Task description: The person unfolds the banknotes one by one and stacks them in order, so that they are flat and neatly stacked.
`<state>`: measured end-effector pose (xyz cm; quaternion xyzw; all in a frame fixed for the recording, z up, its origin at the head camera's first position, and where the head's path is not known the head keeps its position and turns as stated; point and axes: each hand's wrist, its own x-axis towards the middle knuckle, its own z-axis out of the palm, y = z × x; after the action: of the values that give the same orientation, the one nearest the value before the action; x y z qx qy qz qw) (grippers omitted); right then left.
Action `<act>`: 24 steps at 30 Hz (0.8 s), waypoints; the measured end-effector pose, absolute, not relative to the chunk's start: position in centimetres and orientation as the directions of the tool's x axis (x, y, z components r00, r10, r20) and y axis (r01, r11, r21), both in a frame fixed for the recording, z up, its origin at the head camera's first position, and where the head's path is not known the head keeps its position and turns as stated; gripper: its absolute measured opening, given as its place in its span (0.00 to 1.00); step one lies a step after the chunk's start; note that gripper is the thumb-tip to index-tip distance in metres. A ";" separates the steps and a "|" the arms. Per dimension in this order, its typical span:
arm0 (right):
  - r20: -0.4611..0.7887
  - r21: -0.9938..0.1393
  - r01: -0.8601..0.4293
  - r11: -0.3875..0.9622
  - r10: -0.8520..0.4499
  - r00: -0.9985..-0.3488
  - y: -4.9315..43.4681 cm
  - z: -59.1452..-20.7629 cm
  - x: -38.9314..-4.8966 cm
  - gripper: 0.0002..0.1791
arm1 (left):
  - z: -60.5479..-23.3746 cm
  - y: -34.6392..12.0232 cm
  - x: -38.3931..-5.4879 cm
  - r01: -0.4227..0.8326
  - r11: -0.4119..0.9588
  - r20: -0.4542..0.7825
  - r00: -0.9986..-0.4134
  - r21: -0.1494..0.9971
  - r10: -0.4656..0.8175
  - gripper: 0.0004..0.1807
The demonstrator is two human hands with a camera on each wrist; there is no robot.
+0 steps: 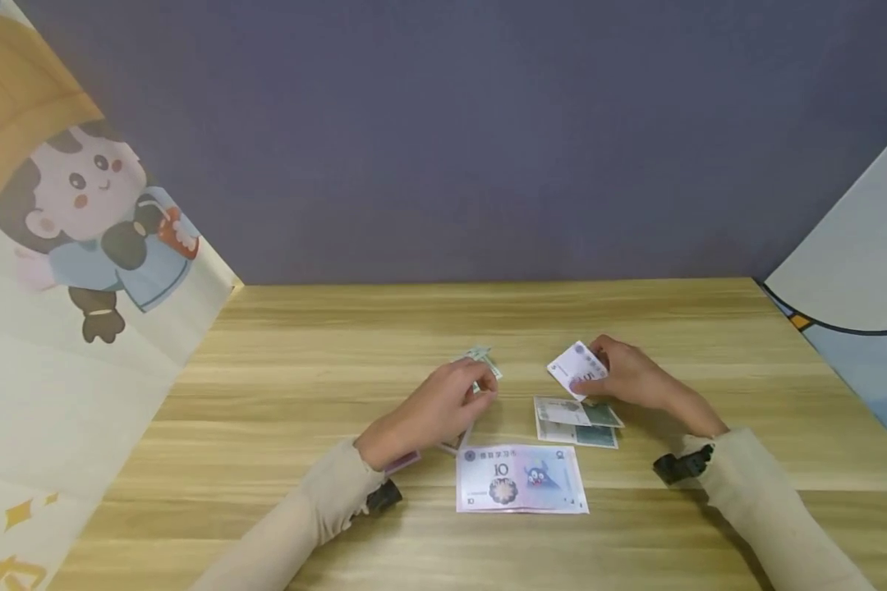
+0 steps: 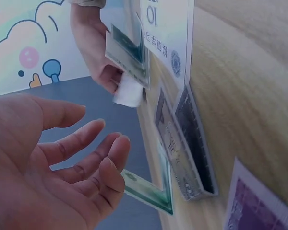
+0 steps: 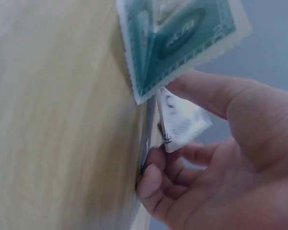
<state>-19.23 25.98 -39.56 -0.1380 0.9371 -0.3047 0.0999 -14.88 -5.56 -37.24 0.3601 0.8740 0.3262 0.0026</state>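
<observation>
While the right hand (image 1: 639,377) pinches a pale folded note (image 1: 576,366) between its thumb and fingers, in the head view, the left hand (image 1: 436,410) bends over the worktop (image 1: 281,353) just short of a green note (image 1: 482,355), which it partly covers. The pale note is near the far part of the worktop, to the right of the green one. Just in front of it, a grey-green folded note (image 1: 562,432) lies with one half raised over the other. Nearest the person, a purple-blue note marked 10 (image 1: 517,492) lies face up. A brownish note (image 1: 452,447) and a pink note (image 1: 405,461) show only as edges by the left forearm.

As the left wrist view shows, the left hand's fingers are loosely curved and hold nothing; the green note is behind them, and whether they touch it I cannot tell. The brownish note sits folded like a tent on the worktop, beside the 10 note. Beyond, the right hand and its pale note are blurred.

Seen from the right wrist, the right hand's fingers are clamped on the pale note, low beside the worktop, while the grey-green folded note fills the upper foreground and hides the thumb's tip.
</observation>
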 end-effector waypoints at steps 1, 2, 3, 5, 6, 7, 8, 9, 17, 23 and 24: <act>-0.111 -0.613 -0.186 0.768 -0.317 -0.942 26.0 -39.5 -19.2 0.32 | -37.3 -5.5 -14.9 0.627 0.523 0.231 -0.740 0.577 0.632 0.07; -0.117 -0.630 -0.177 0.756 -0.318 -0.941 26.0 -39.5 -19.1 0.31 | -37.3 -5.5 -14.9 0.624 0.518 0.231 -0.741 0.586 0.631 0.07; -0.118 -0.648 -0.172 0.742 -0.321 -0.940 26.0 -39.4 -19.0 0.30 | -37.3 -5.5 -14.9 0.619 0.511 0.230 -0.742 0.597 0.629 0.08; -0.111 -0.688 -0.172 0.704 -0.337 -0.935 25.9 -39.4 -18.9 0.28 | -37.3 -5.4 -14.9 0.606 0.497 0.228 -0.747 0.621 0.625 0.08; -0.105 -0.709 -0.172 0.684 -0.343 -0.933 25.9 -39.3 -18.9 0.27 | -37.3 -5.4 -14.9 0.600 0.488 0.227 -0.748 0.634 0.624 0.09; -0.100 -0.729 -0.175 0.662 -0.355 -0.930 25.8 -39.3 -18.9 0.24 | -37.3 -5.4 -14.9 0.595 0.477 0.228 -0.748 0.648 0.624 0.09; -0.088 -0.748 -0.182 0.638 -0.368 -0.926 25.6 -39.3 -18.9 0.22 | -37.3 -5.4 -14.8 0.588 0.466 0.228 -0.749 0.662 0.622 0.09; -0.071 -0.764 -0.196 0.615 -0.382 -0.921 25.5 -39.3 -18.9 0.19 | -37.4 -5.4 -14.8 0.582 0.454 0.228 -0.749 0.675 0.622 0.09; 0.135 -0.738 -0.360 0.571 -0.398 -0.907 24.1 -38.2 -18.3 0.02 | -37.5 -5.2 -15.0 0.555 0.405 0.262 -0.769 0.727 0.584 0.10; 0.121 -0.604 -0.438 0.665 -0.468 -0.876 23.2 -38.7 -17.8 0.24 | -37.4 -5.2 -15.0 0.550 0.418 0.266 -0.781 0.723 0.565 0.11; 0.099 -0.578 -0.451 0.680 -0.491 -0.866 23.2 -39.0 -17.8 0.27 | -37.4 -5.1 -15.0 0.551 0.416 0.266 -0.778 0.723 0.569 0.11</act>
<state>-17.79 23.17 -38.98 -0.2571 0.9159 -0.3067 0.0322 -15.04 -5.12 -37.41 0.3328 0.8413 0.4257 0.0105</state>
